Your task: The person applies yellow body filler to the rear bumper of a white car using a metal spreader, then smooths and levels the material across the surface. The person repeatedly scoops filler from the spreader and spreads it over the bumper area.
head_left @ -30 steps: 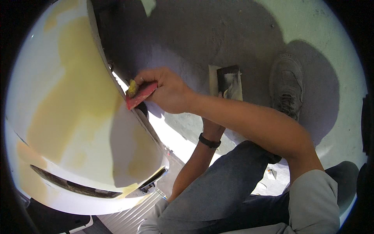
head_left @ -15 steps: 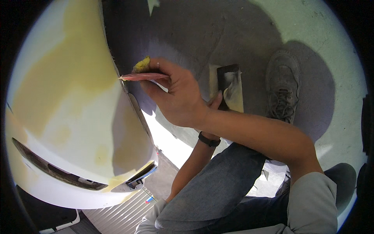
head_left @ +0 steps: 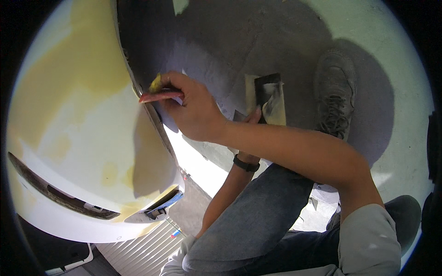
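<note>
A red, flat putty spreader (head_left: 161, 95) is pinched in my right hand (head_left: 200, 110). Its tip meets the edge of a white car bumper (head_left: 92, 142) patched with yellow filler; I cannot tell whether it presses there. Yellow putty (head_left: 155, 83) shows by the fingertips. Below my right forearm, my left hand (head_left: 253, 117) grips a dark mixing board (head_left: 267, 89) with pale yellow putty smeared on it. Most of the left hand's fingers are hidden. A black band (head_left: 246, 163) circles the left wrist.
My bent knee (head_left: 248, 216) rises beneath the forearms. At the right a grey shoe (head_left: 335, 92) rests on the concrete floor (head_left: 382, 115). A slot (head_left: 60, 193) and a recess edged with blue tape (head_left: 168, 202) cut into the bumper. Below it lies a ribbed light panel (head_left: 133, 248).
My right hand and the spreader have moved slightly left and down along the bumper's edge. The board in my left hand has shifted a little up and left.
</note>
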The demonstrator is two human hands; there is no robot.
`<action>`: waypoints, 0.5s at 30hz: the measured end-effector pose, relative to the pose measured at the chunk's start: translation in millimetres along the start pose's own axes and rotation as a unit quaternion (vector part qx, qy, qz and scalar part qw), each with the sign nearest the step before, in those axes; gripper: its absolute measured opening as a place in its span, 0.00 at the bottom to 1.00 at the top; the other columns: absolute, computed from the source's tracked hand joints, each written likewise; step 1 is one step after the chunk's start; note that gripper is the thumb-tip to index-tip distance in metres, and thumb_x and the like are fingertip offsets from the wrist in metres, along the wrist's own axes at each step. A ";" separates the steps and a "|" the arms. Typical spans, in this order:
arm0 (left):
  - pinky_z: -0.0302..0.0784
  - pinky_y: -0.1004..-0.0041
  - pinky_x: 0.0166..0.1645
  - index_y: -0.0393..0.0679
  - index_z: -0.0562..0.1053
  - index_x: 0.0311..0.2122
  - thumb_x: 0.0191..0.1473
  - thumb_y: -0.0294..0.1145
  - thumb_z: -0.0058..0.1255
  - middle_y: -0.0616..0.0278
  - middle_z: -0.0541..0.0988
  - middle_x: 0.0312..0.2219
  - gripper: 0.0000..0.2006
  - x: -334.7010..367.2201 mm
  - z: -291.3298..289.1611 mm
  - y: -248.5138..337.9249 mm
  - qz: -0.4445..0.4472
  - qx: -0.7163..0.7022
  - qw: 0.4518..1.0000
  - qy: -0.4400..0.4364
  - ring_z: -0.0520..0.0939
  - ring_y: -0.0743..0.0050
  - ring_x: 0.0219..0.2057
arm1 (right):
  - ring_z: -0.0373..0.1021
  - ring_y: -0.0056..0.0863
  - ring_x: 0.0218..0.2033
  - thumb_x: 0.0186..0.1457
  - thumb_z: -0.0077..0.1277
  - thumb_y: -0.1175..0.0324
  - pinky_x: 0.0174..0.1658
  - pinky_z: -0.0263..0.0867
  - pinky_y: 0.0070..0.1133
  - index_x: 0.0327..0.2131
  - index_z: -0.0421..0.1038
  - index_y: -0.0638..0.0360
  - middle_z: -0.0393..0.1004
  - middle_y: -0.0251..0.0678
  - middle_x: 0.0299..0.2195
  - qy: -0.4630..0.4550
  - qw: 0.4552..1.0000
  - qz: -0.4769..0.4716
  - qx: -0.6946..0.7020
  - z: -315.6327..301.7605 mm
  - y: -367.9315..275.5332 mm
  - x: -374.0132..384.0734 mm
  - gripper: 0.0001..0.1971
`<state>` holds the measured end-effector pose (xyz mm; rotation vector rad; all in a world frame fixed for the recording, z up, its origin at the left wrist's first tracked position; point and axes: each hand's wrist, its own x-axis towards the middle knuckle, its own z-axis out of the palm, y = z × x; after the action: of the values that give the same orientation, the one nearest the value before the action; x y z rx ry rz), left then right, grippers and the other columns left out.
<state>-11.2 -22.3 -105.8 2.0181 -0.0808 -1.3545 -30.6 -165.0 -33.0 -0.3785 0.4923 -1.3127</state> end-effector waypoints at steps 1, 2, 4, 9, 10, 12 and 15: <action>0.75 0.71 0.37 0.38 0.75 0.45 0.61 0.47 0.53 0.58 0.80 0.37 0.20 -0.6 1.2 -1.3 0.017 0.002 1.000 -0.017 0.78 0.75 0.35 | 0.75 0.38 0.36 0.53 0.51 0.82 0.39 0.68 0.28 0.40 0.70 0.61 0.76 0.47 0.34 -0.010 0.999 0.048 -0.013 -1.0 -0.1 2.6 0.10; 0.76 0.68 0.39 0.37 0.74 0.46 0.62 0.47 0.51 0.55 0.79 0.39 0.21 -0.6 3.0 -1.6 0.014 0.007 1.000 -0.001 0.78 0.72 0.37 | 0.75 0.39 0.36 0.54 0.51 0.82 0.39 0.68 0.27 0.40 0.70 0.61 0.76 0.48 0.34 0.010 1.000 0.001 0.014 -1.4 0.0 5.7 0.10; 0.75 0.74 0.33 0.41 0.76 0.40 0.61 0.44 0.54 0.63 0.79 0.30 0.15 -0.7 10.7 -3.9 0.053 -0.025 0.998 0.018 0.77 0.79 0.28 | 0.75 0.40 0.36 0.54 0.50 0.82 0.39 0.68 0.27 0.40 0.69 0.62 0.76 0.48 0.34 0.040 0.998 -0.007 0.047 1.0 -0.1 10.1 0.10; 0.74 0.76 0.29 0.44 0.77 0.36 0.62 0.41 0.54 0.68 0.78 0.22 0.11 -1.0 13.4 2.5 0.001 0.044 0.996 0.077 0.77 0.81 0.22 | 0.74 0.33 0.39 0.57 0.50 0.80 0.42 0.68 0.24 0.42 0.69 0.60 0.75 0.44 0.36 0.010 1.000 -0.004 -0.003 9.5 2.7 3.2 0.09; 0.74 0.76 0.29 0.45 0.78 0.36 0.62 0.41 0.54 0.68 0.77 0.22 0.11 -0.8 10.4 3.2 -0.001 0.036 0.997 0.064 0.77 0.81 0.22 | 0.73 0.29 0.39 0.58 0.51 0.79 0.43 0.68 0.22 0.43 0.69 0.60 0.75 0.42 0.37 0.003 1.000 0.009 -0.028 8.6 3.8 -0.1 0.09; 0.74 0.76 0.29 0.45 0.77 0.37 0.62 0.41 0.54 0.67 0.78 0.22 0.10 0.8 4.2 0.5 0.014 0.014 0.999 0.028 0.77 0.81 0.23 | 0.74 0.37 0.38 0.56 0.50 0.81 0.41 0.68 0.28 0.41 0.69 0.61 0.75 0.47 0.37 -0.024 0.999 0.020 -0.019 4.5 5.5 -5.6 0.09; 0.74 0.75 0.32 0.45 0.76 0.39 0.63 0.41 0.53 0.66 0.79 0.27 0.11 1.9 -2.9 -12.4 0.081 0.002 0.996 -0.024 0.78 0.81 0.27 | 0.74 0.41 0.37 0.55 0.50 0.81 0.40 0.67 0.30 0.41 0.69 0.62 0.75 0.49 0.37 -0.046 0.997 0.038 -0.045 -4.5 6.8 -3.9 0.09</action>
<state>-11.8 -12.2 -113.8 1.9374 -0.2641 -1.2998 -28.3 -159.7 -39.9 -0.4893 0.4847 -1.1968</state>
